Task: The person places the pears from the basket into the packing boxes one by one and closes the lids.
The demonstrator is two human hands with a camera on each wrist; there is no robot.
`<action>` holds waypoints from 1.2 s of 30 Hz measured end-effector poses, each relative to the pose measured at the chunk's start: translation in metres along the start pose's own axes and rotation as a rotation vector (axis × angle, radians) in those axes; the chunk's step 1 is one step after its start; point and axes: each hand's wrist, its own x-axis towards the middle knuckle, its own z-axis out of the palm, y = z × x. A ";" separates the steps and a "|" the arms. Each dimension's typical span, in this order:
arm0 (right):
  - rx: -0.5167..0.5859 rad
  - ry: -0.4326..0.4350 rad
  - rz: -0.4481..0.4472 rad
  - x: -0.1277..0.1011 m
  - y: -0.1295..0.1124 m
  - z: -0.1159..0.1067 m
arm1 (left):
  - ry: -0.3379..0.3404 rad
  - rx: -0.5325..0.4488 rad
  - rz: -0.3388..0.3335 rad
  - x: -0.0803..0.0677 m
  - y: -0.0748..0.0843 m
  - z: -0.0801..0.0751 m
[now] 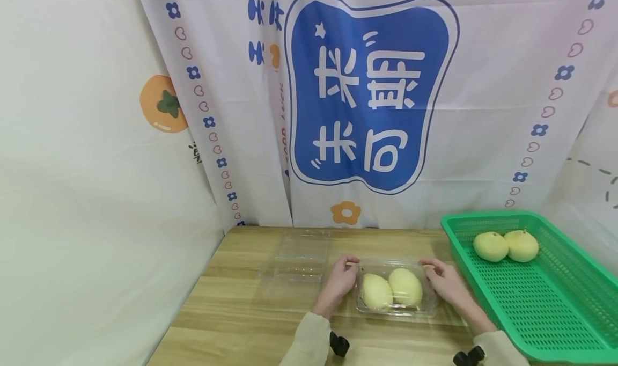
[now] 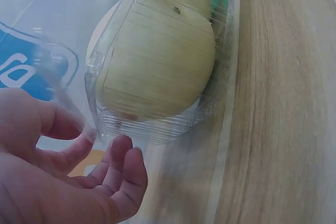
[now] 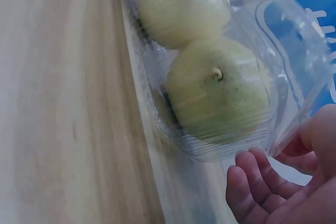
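Note:
A clear plastic clamshell box [image 1: 428,303] stands on the table with two pale yellow pears [image 1: 405,287] side by side inside. My left hand [image 1: 341,279] is at the box's far left corner, thumb and forefinger pinching the plastic edge. On the opposite side my right hand [image 1: 447,283] pinches the clear lid [image 3: 302,56] by its corner. That lid stands raised at an angle over the fruit in the right wrist view. The other fingers of both hands curl loosely beside the box wall. A short stem shows on the nearer pear [image 3: 218,93].
To the right a green plastic basket [image 1: 545,315] holds two more pears [image 1: 491,247] at its far end. More clear plastic packaging [image 1: 301,256] lies left of my left hand on the wooden table [image 1: 232,301]. A printed curtain [image 1: 492,140] hangs behind the table.

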 end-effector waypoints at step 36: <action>-0.053 -0.074 -0.015 -0.016 -0.008 0.003 | -0.334 0.266 0.053 -0.041 0.005 -0.029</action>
